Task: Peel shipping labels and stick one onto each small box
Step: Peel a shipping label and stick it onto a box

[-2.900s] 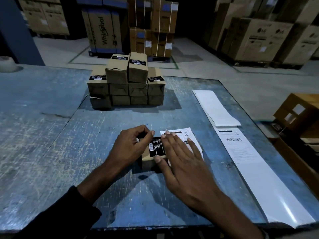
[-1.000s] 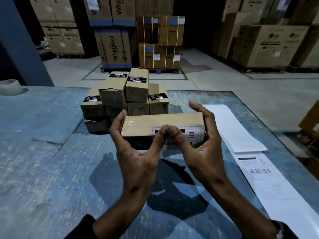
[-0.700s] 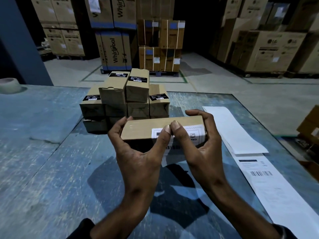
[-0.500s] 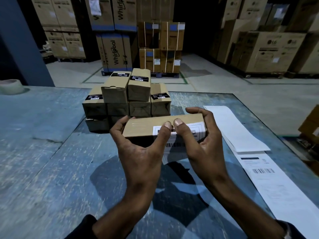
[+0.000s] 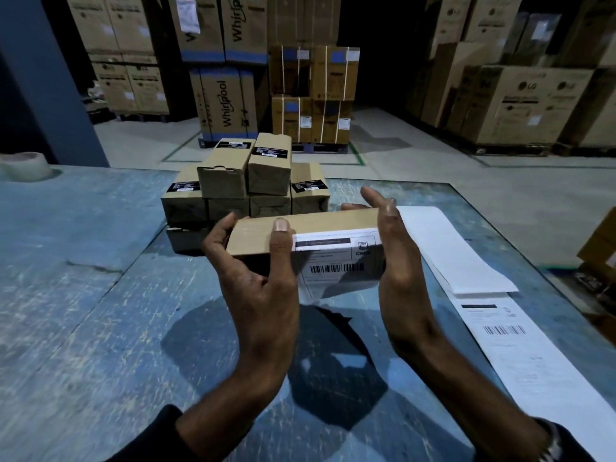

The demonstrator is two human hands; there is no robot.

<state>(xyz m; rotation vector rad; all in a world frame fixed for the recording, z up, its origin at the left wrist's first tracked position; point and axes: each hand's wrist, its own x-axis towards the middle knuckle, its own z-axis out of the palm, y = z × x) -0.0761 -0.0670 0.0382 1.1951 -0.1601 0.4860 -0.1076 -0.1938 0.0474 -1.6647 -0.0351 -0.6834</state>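
A long brown cardboard box (image 5: 306,230) is held in the air above the middle of the scuffed blue bench (image 5: 83,295). The left hand (image 5: 256,291) grips its left end, thumb on top and fingers curled behind. The right hand (image 5: 396,271) lies flat against its right end, fingers straight. A white barcode shipping label (image 5: 336,265) sticks to the box top and hangs over its near side. Behind the box, toward the far edge, stands a stack of small brown boxes with black labels (image 5: 246,188), partly hidden. A white label strip (image 5: 493,315) runs along the right edge; a tape roll (image 5: 23,165) sits at the far left corner.
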